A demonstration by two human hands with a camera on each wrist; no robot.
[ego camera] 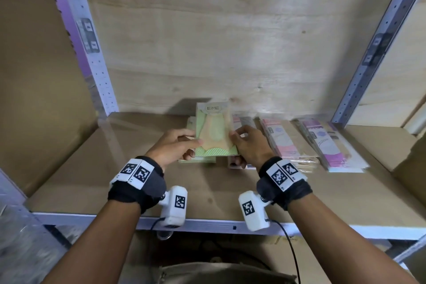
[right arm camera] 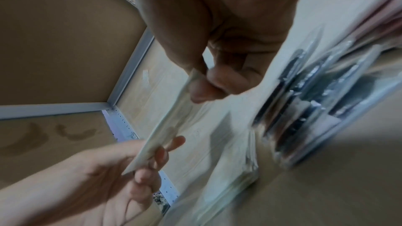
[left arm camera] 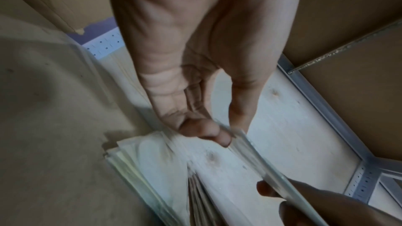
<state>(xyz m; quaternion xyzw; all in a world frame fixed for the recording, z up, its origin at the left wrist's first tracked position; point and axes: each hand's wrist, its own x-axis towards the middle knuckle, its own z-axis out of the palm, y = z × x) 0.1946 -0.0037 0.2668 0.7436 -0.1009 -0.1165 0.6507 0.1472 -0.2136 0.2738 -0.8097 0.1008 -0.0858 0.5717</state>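
A flat green packet (ego camera: pixel 214 131) with a peach garment inside and an "ENE" label is held tilted up over the shelf. My left hand (ego camera: pixel 194 147) pinches its left edge, thumb on top and fingers beneath. My right hand (ego camera: pixel 234 139) pinches its right edge. In the left wrist view the packet (left arm camera: pixel 256 159) shows edge-on in my left hand (left arm camera: pixel 228 131). The right wrist view has my right hand (right arm camera: pixel 196 80) gripping the packet (right arm camera: pixel 165 123), with the other hand's fingers (right arm camera: pixel 161 154) at its far end. A stack of similar green packets (ego camera: pixel 198 160) lies under it.
Two stacks of pink packets (ego camera: pixel 283 143) (ego camera: pixel 327 145) lie to the right on the cardboard-lined shelf (ego camera: pixel 115 168). A plywood back wall (ego camera: pixel 219 41) stands behind, between perforated metal uprights (ego camera: pixel 92 53) (ego camera: pixel 373 53). A metal rail (ego camera: pixel 207 223) edges the front.
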